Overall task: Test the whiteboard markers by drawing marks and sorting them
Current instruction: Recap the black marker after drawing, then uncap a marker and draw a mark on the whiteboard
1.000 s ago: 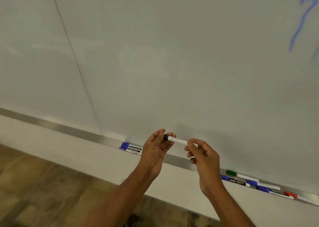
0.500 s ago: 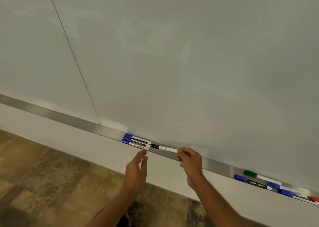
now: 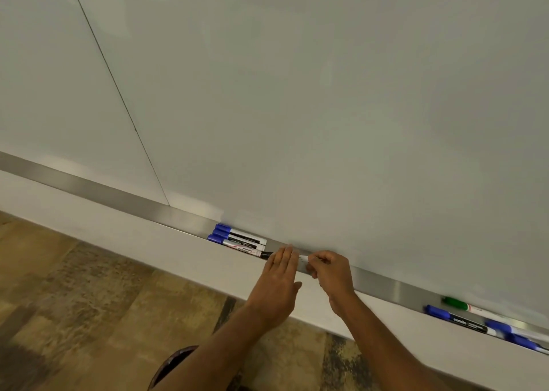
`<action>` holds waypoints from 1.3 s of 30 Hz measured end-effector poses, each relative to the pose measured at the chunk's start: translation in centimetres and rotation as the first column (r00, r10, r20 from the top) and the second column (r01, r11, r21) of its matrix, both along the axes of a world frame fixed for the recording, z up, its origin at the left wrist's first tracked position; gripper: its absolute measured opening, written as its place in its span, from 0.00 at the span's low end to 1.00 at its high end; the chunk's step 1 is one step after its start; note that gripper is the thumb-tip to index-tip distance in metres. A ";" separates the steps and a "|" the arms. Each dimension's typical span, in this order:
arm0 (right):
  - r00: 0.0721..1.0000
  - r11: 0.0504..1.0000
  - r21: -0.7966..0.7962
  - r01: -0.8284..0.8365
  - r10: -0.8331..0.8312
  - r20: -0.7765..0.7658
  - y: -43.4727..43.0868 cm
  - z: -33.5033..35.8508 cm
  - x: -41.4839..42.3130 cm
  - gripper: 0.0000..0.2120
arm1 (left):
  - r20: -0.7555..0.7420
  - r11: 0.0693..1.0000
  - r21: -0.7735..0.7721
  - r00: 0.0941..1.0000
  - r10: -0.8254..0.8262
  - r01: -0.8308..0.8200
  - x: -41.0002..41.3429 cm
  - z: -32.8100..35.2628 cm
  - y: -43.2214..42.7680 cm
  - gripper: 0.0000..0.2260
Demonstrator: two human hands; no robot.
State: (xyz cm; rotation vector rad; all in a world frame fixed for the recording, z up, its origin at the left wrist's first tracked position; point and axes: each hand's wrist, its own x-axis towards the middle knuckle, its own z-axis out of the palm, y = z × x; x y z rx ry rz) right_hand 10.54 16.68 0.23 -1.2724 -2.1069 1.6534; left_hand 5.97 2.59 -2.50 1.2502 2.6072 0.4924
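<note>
Black marker (image 3: 266, 254) is down at the tray (image 3: 118, 198), with your right hand (image 3: 329, 275) clamped on it.

Your right hand pinches the white barrel between thumb and curled fingers. The black cap points left and sits just beside the end of the nearest pen in the left pile (image 3: 237, 239), which is three blue-capped markers lying side by side in the tray. Your left hand (image 3: 279, 283) is flat with fingers straight and together. It covers the middle of the black marker, and I can't tell if it actually touches. Your hands are close together, nearly meeting over the barrel. The right pile sits well apart along the tray: a green marker (image 3: 454, 303) against the whiteboard (image 3: 297, 93), a blue marker (image 3: 463, 321) in front of it, and more blue caps past that, blurred. The wood-pattern floor (image 3: 89, 286) is below.
</note>
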 end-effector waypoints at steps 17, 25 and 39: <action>0.997 0.904 0.421 0.077 -0.061 -0.052 4.4 -0.1 7.6 0.06 | 0.035 0.989 -0.145 0.999 0.031 -0.025 0.1 -1.9 0.9 0.29; 0.968 0.718 0.694 0.056 -0.208 0.137 15.2 0.1 19.0 0.08 | -0.001 0.995 -0.100 1.000 0.026 -0.026 1.4 -2.7 3.0 0.37; 0.855 0.535 0.672 -0.512 0.242 0.459 21.1 -0.9 21.1 0.12 | 0.063 0.979 0.203 0.998 -0.028 0.015 8.6 0.8 10.1 0.40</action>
